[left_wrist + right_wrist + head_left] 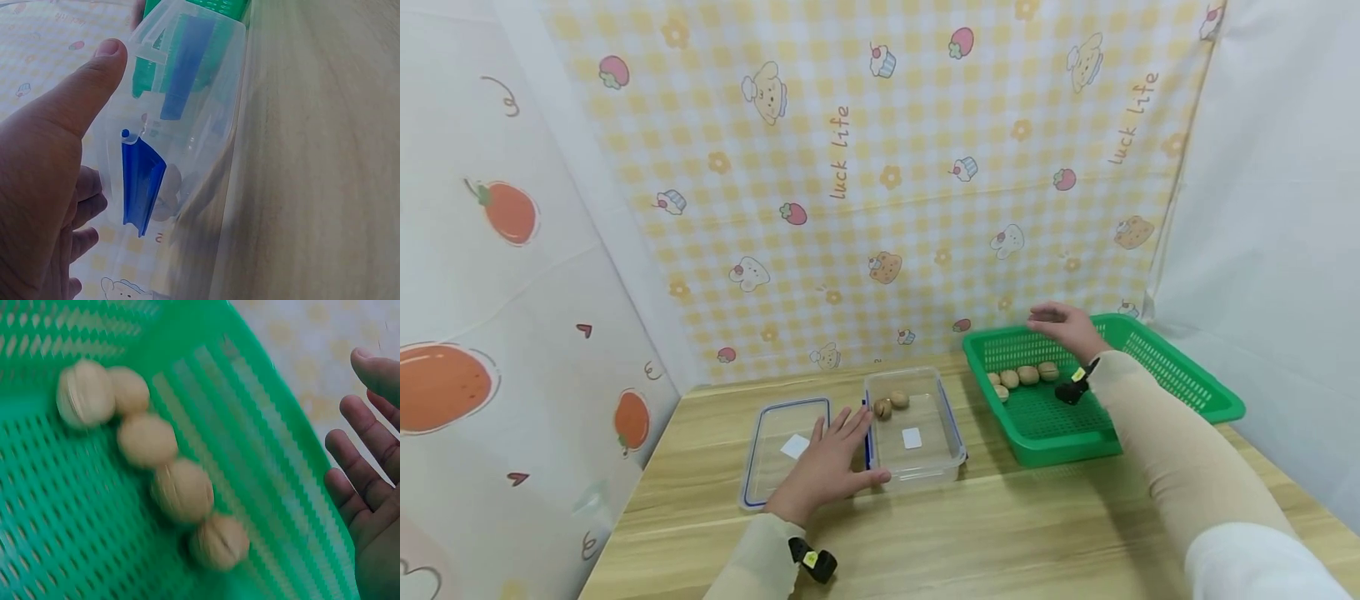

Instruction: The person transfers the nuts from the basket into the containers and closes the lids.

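My left hand (831, 471) has its fingers spread at the left side of a clear plastic container (934, 442). Its thumb lies near the front left corner, and the left wrist view shows the blue clips (140, 184) beside it. Two walnuts (899, 400) lie at the back of the container. Over the back of a green plastic basket (1052, 451), my right hand (1070, 330) is raised with loosely bent fingers and nothing in them. Several walnuts (182, 491) sit in a row along the basket's side, below and beside that hand.
The container's flat lid (767, 450), edged in blue, lies on the wooden table (970, 533) left of the container, partly under my left hand. A patterned cloth (865, 208) hangs behind the table. White sheets close off both sides.
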`<state>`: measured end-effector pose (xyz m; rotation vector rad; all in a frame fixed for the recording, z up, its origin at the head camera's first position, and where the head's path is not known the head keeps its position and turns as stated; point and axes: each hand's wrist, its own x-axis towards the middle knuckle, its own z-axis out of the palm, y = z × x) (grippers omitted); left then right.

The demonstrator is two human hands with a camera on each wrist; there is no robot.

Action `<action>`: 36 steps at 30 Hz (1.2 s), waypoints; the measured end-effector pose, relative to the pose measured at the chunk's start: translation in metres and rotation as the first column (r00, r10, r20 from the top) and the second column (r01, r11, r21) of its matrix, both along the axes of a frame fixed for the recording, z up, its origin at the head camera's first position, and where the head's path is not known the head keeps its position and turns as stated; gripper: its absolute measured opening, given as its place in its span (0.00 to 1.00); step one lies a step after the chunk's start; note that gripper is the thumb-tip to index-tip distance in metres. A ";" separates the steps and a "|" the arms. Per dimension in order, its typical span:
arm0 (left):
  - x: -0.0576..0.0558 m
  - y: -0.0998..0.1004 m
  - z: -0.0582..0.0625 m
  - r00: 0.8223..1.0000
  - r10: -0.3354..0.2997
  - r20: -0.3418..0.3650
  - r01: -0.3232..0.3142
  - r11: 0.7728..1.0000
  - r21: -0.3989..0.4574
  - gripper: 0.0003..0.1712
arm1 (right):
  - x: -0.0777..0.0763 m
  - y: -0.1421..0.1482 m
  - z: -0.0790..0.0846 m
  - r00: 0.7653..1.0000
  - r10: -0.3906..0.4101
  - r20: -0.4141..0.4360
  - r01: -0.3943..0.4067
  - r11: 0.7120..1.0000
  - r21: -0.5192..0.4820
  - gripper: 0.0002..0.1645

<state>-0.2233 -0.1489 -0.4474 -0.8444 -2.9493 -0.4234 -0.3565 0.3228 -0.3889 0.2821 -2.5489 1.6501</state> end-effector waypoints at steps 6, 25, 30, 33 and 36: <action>-0.002 0.001 -0.001 1.000 -0.005 -0.004 0.005 1.000 -0.002 0.62 | 0.001 0.028 -0.017 0.998 -0.012 0.056 0.008 0.998 0.069 0.38; 0.000 0.003 -0.006 1.000 -0.003 -0.003 0.003 1.000 -0.003 0.62 | -0.010 0.063 -0.052 0.950 0.168 0.262 -0.226 0.952 0.207 0.37; -0.001 0.002 -0.005 1.000 0.009 -0.016 -0.009 1.000 -0.006 0.62 | -0.008 0.057 -0.051 0.953 0.147 0.264 -0.219 0.938 0.268 0.38; -0.002 0.002 -0.004 1.000 0.014 -0.013 -0.014 1.000 -0.003 0.62 | -0.012 0.054 -0.052 0.953 0.131 0.275 -0.213 0.932 0.294 0.39; -0.003 0.001 -0.005 1.000 0.013 -0.016 -0.013 1.000 0.000 0.62 | -0.012 0.050 -0.052 0.952 0.129 0.278 -0.218 0.921 0.322 0.38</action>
